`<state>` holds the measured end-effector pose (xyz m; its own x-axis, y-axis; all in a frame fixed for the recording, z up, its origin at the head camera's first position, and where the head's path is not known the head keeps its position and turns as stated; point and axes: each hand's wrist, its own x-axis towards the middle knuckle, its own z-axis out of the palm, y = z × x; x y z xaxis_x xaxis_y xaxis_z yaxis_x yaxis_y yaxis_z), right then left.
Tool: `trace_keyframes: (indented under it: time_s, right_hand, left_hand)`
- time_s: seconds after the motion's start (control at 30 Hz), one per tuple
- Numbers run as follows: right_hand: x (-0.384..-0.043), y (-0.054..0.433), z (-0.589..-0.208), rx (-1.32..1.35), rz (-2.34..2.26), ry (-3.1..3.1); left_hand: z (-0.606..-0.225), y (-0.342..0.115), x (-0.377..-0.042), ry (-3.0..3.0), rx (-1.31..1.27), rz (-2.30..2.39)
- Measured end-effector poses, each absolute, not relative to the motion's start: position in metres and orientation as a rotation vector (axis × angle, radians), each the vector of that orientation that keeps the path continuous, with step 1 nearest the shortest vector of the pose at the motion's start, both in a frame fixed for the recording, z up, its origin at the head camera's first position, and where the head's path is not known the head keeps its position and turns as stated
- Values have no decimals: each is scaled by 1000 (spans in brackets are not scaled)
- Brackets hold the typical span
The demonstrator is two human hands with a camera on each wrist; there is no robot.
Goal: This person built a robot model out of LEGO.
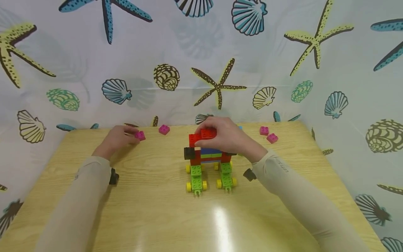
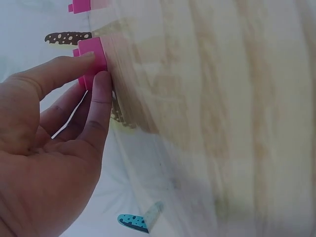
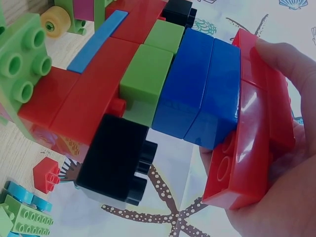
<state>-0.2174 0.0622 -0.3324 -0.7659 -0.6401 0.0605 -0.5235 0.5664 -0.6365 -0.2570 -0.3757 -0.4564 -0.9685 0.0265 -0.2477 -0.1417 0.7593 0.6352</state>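
Note:
At the back left of the table, my left hand point(image 1: 117, 140) pinches a pink toy brick point(image 2: 94, 61) between thumb and fingers. The brick's flat side faces the wood. My right hand point(image 1: 225, 134) grips the red bricks point(image 3: 252, 143) on top of a built block figure, thumb on one side; its other fingers are mostly hidden behind. Under the red layer come blue bricks point(image 3: 197, 84), green bricks point(image 3: 148, 79) and more red ones. A black brick point(image 1: 189, 153) juts out at the left side. The figure stands on green wheeled bases point(image 1: 196, 180) with yellow wheels.
Another pink brick point(image 1: 164, 129) lies right of my left hand. Two pink bricks point(image 1: 268, 134) lie at the back right. Beyond the figure are a small red brick point(image 3: 46, 175) and a green base with blue wheels point(image 3: 27, 215). A shell-patterned cloth point(image 1: 141, 63) borders the table.

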Motion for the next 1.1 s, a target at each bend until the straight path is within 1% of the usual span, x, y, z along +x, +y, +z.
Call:
trace_keyframes:
  time_s: [0.4,0.57,0.83,1.1]
  right_hand:
    - [-216,60,-332,-1005,-970,2624]
    - [-215,60,-331,-1000,-967,2620]
    - [-216,61,-332,-986,-968,2611]
    - [-216,62,-331,-975,-981,2607]
  left_hand:
    - [-455,-368,-248,2752,-54,1025]
    - [-449,-360,-244,2753,-40,1113]
    - [-421,-331,-226,2751,28,1268]
    - [-389,-294,-198,2783,72,1423]
